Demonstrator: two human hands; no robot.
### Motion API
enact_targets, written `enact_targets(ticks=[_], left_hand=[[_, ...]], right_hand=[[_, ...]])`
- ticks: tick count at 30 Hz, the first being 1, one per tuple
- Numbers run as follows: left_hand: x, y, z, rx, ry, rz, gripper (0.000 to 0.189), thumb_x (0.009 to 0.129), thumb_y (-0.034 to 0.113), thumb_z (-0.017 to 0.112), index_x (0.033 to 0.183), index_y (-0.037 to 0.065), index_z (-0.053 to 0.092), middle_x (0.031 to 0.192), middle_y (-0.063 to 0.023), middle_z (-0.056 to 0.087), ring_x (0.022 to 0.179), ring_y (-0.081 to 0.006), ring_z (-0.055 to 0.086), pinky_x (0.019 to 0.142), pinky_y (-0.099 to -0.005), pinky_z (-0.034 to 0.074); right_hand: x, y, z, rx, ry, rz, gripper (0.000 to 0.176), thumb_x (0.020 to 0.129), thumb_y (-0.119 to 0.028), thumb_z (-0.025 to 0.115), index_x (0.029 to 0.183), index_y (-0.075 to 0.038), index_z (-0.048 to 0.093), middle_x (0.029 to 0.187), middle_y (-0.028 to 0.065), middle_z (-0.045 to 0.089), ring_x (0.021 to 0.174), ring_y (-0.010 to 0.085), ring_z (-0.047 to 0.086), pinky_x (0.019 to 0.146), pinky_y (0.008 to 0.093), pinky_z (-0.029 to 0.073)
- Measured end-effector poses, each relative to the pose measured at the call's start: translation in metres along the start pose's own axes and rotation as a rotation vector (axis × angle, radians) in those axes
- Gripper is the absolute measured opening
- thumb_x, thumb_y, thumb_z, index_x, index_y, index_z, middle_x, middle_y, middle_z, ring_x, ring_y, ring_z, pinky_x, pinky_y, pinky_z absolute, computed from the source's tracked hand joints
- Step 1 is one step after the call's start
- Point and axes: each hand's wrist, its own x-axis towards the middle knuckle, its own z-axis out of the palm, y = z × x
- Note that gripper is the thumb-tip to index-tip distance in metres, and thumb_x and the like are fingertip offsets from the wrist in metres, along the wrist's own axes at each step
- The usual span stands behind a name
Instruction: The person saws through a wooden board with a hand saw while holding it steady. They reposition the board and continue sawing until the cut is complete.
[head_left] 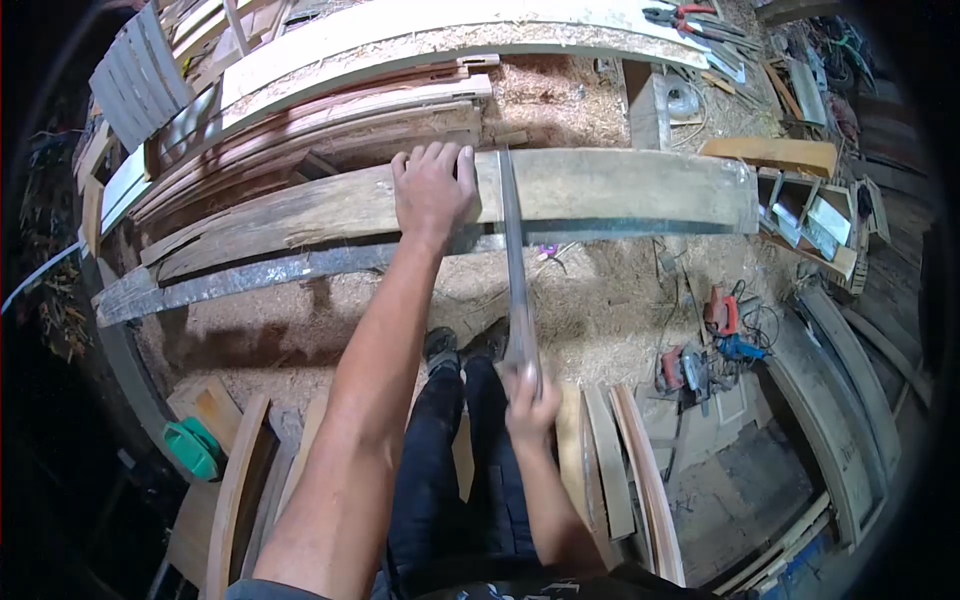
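A long weathered wooden plank (620,190) lies across the view in front of me, over a second timber (250,275) that shows along its near edge. My left hand (435,190) bears down on the plank, its fingers curled over the far edge. Just right of that hand, a handsaw (513,230) crosses the plank, its narrow blade seen nearly edge-on and pointing away from me. My right hand (532,400) is closed around the saw's handle, low in front of my legs, and looks slightly blurred. The fingers partly hide the handle.
Sawdust covers the floor. Red and blue power tools (725,325) with cords lie at the right. Boards (625,460) stand close by my legs, near a green container (192,450). Beyond the plank are stacked timbers (400,100), a pale board (450,35) and red-handled pliers (685,15).
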Motion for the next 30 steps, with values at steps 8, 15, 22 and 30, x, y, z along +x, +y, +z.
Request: enact_targets(ticks=[8, 15, 22, 30], left_hand=[[-0.001, 0.0, -0.006, -0.014, -0.025, 0.003, 0.027, 0.097, 0.03, 0.053, 0.092, 0.01, 0.07, 0.093, -0.0087, 0.069, 0.093, -0.027, 0.062, 0.097, -0.0434, 0.038], [0.005, 0.001, -0.002, -0.006, -0.038, -0.005, 0.024, 0.096, 0.028, 0.055, 0.093, 0.01, 0.071, 0.095, -0.0063, 0.069, 0.097, -0.025, 0.062, 0.097, -0.0414, 0.038], [0.006, 0.0, -0.004, -0.013, -0.014, -0.006, 0.023, 0.095, 0.028, 0.056, 0.089, 0.011, 0.07, 0.092, -0.0059, 0.068, 0.094, -0.0251, 0.062, 0.095, -0.042, 0.039], [0.003, 0.002, -0.004, 0.006, -0.05, -0.014, 0.023, 0.095, 0.028, 0.055, 0.09, 0.012, 0.071, 0.091, -0.0052, 0.068, 0.093, -0.025, 0.062, 0.095, -0.0434, 0.038]], right_hand=[[0.122, -0.048, 0.065, 0.01, 0.023, 0.069, 0.04, 0.1, -0.028, 0.054, 0.072, 0.001, 0.058, 0.058, 0.0065, 0.054, 0.054, 0.0121, 0.048, 0.049, 0.0335, 0.037], [0.005, -0.029, 0.0, 0.042, 0.0, 0.104, 0.036, 0.1, -0.025, 0.053, 0.081, 0.003, 0.066, 0.056, 0.0069, 0.054, 0.053, 0.012, 0.053, 0.051, 0.0306, 0.041], [0.125, -0.057, 0.056, 0.207, -0.071, 0.147, 0.039, 0.102, -0.026, 0.053, 0.075, 0.001, 0.057, 0.055, 0.0019, 0.048, 0.055, 0.0112, 0.051, 0.052, 0.0318, 0.04], [0.038, -0.011, 0.02, 0.051, -0.018, 0.077, 0.039, 0.102, -0.024, 0.05, 0.081, 0.006, 0.062, 0.06, 0.0054, 0.057, 0.055, 0.0094, 0.051, 0.051, 0.0289, 0.04]])
